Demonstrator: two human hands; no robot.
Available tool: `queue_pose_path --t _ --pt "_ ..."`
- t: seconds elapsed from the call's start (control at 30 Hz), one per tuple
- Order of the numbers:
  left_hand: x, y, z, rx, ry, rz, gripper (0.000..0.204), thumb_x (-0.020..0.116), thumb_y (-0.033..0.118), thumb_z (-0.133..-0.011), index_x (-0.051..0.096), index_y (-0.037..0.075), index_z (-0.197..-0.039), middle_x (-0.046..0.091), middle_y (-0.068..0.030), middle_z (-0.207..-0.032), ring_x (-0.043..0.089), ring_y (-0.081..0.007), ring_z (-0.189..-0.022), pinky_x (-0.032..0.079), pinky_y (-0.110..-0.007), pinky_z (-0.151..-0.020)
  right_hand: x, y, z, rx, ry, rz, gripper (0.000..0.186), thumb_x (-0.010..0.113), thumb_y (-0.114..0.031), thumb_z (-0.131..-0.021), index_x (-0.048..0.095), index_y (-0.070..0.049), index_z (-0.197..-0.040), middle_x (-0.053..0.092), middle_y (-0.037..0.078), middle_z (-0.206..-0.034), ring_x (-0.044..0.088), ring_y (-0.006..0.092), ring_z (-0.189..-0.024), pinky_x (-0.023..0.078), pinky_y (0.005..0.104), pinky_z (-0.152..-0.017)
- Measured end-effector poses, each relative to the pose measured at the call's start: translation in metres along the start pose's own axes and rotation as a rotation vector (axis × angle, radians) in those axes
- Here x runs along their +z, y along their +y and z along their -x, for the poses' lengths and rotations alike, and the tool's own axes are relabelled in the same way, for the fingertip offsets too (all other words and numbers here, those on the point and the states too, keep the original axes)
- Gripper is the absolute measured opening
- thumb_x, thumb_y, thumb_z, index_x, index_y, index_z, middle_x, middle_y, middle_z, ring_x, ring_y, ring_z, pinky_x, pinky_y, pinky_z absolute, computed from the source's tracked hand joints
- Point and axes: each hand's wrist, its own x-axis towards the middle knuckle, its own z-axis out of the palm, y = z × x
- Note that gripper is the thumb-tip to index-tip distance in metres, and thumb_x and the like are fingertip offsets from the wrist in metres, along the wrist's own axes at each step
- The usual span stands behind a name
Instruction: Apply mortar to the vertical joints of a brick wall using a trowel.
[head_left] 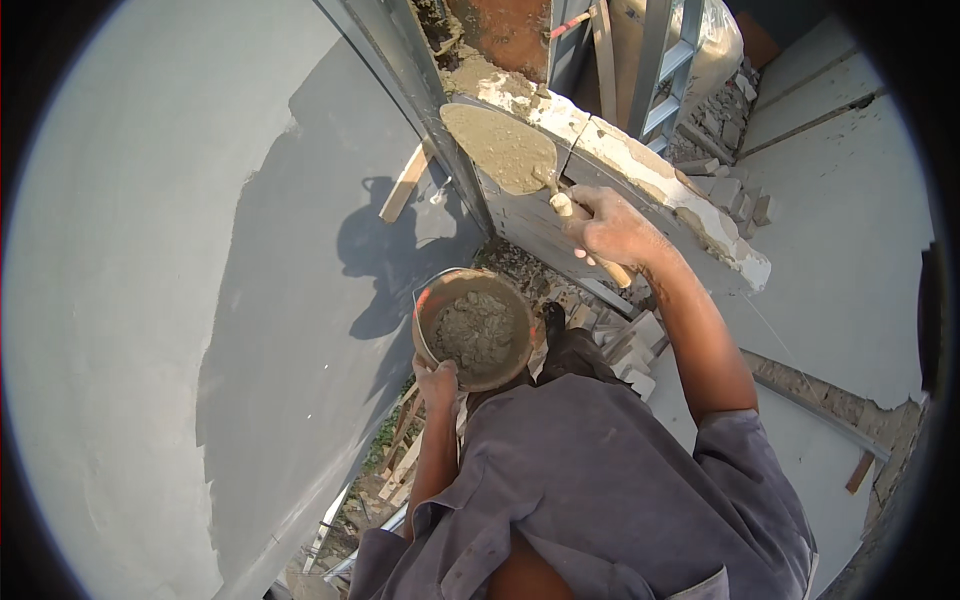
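My right hand (612,232) is closed round the wooden handle of a trowel (500,148). Its broad blade, coated with wet mortar, is over the left end of a low block wall (640,170), beside a grey upright frame. Lower down, my left hand (437,384) grips the near left rim of a bucket (424,322). Grey lumpy mortar (474,335) lies in the bucket, and its wire handle hangs over the left side. The fingers inside or under the rim are partly hidden.
A large grey wall panel (290,270) stands on my left, with a wood strip (407,182) against it. Beyond the block wall are a metal ladder (672,70) and broken blocks (735,195). Rubble and offcuts lie by my feet. A thin string (770,325) crosses at right.
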Motion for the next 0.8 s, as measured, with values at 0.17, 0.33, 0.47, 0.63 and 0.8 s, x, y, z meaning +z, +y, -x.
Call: queue_pose_path --t 0.17,0.33,0.47,0.63,0.8 --pt "0.035 0.043 0.016 0.131 -0.027 -0.245 0.061 0.051 -0.002 -0.069 0.038 -0.005 -0.128 0.055 -0.0133 -0.114 0.056 -0.0217 -0.100 0.041 -0.028 -0.091 0.043 0.030 0.025 -0.013 -0.374 0.810 0.021 0.062 -0.011 -0.075 0.069 0.000 -0.092 0.068 0.021 -0.088 0.068 0.0321 -0.086 0.054 0.0409 -0.075" --pt "0.040 0.072 0.012 0.332 -0.084 -0.456 0.066 0.051 -0.004 -0.069 0.036 -0.003 -0.133 0.056 -0.0131 -0.110 0.058 -0.0178 -0.094 0.048 -0.027 -0.079 0.181 0.089 0.017 -0.291 -0.098 0.777 0.017 0.061 -0.011 -0.076 0.073 -0.005 -0.087 0.070 0.015 -0.088 0.069 0.0284 -0.084 0.056 0.0389 -0.069" --pt "0.038 0.095 0.027 0.251 -0.007 -0.347 0.058 0.049 -0.003 -0.070 0.043 -0.004 -0.127 0.057 -0.0138 -0.111 0.058 -0.0191 -0.098 0.046 -0.028 -0.083 0.127 0.046 0.011 -0.355 -0.156 0.788 0.017 0.062 -0.012 -0.074 0.073 -0.007 -0.086 0.070 0.012 -0.087 0.069 0.0295 -0.082 0.056 0.0421 -0.063" --pt "0.053 0.129 0.047 0.275 -0.056 -0.324 0.062 0.046 -0.007 -0.071 0.036 -0.003 -0.133 0.056 -0.0149 -0.114 0.059 -0.0201 -0.098 0.048 -0.028 -0.084 0.130 0.083 -0.017 -0.267 -0.384 0.664 0.018 0.062 -0.007 -0.073 0.071 -0.003 -0.087 0.070 0.013 -0.089 0.069 0.0317 -0.080 0.055 0.0456 -0.061" --pt "0.042 0.127 0.060 0.188 -0.049 -0.207 0.066 0.044 -0.010 -0.072 0.029 -0.002 -0.137 0.055 -0.0160 -0.118 0.059 -0.0214 -0.102 0.048 -0.029 -0.086 0.185 0.142 0.007 -0.230 -0.612 0.373 0.022 0.056 -0.006 -0.073 0.068 -0.001 -0.091 0.068 0.016 -0.090 0.068 0.0333 -0.077 0.056 0.0434 -0.064"
